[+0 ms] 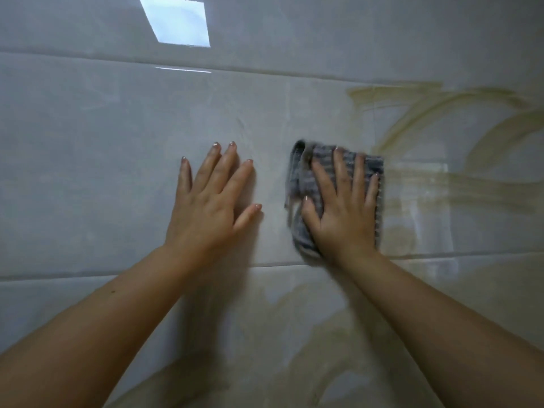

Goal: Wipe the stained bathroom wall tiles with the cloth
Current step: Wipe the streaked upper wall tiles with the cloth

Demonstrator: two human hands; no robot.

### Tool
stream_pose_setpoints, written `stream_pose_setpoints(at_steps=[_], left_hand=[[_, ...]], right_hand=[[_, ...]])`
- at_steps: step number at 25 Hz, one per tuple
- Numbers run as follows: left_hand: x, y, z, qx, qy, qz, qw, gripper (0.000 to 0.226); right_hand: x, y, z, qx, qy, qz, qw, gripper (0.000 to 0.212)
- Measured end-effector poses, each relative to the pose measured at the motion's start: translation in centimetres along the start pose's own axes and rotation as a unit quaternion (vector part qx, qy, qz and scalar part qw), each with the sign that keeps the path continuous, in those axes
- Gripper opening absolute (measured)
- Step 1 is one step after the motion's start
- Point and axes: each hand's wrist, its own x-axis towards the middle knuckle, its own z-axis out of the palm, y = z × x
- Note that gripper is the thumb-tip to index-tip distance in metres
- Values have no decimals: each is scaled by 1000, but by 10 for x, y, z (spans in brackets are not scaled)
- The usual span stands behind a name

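1. The right hand [343, 207] lies flat on the cloth [306, 189], fingers spread and extended, palm pressing the fabric against the wall tiles [103, 172]. It does not clasp the cloth; it pins it by pressure only.
2. The cloth is grey, ribbed and folded. It shows past the fingertips, beyond the thumb side and along the little-finger edge of that hand. Its near corner, under the wrist, crosses the horizontal grout line [59, 275].
3. The left hand [210, 201] rests open and empty on the bare tile, fingers splayed, just beside the cloth on the thumb side of the right hand. Hand and cloth are apart.
4. Yellowish smears [426, 113] run in arcs on the tile beyond the little-finger side of the right hand, and above it. One streak begins near the cloth's outer edge.
5. Further pale yellow staining [294, 334] covers the tile below the grout line, between the two forearms.
6. A bright window reflection [176, 20] sits on the upper tile, well apart from both hands.
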Motion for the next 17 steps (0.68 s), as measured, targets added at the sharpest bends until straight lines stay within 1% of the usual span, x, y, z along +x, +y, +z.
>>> stream_pose_setpoints(at_steps=[2,3,4,7,8,9,12,13,14,15,17], left_hand=[[7,22,3,9,-2,-4,1000,72],[12,31,3,8,-9,-21,1000,75],[17,39,2,6,-23,-46,999,79],[33,51,-3,24,-78,-99,992,93],[36,52,-5,32,-91,-106,990,96],[37,54,-7,34,-99,-110,988,98],[34,54,-6,39,-106,-119,986,104],[34,54,-5,41,-105,-120,986,105],[33,54,-3,48,-102,-117,987,104],[33,53,-2,54,-96,-113,988,103],[32,50,3,52,-81,-110,989,104]], right_hand=[[-37,27,-2,1,-15,-76,997,66],[-35,43,-3,-2,-10,-101,995,66],[-19,54,-3,-8,-3,-106,994,66],[43,57,-5,27,4,-54,998,66],[47,53,-5,30,10,-49,998,65],[39,51,-3,31,9,-61,998,65],[-5,65,-2,18,-12,-187,982,67],[-1,77,-3,14,-15,-224,974,67],[15,87,-4,9,-9,-238,971,67],[38,94,-4,5,-9,-220,975,68],[82,95,-9,11,-9,-110,994,69]])
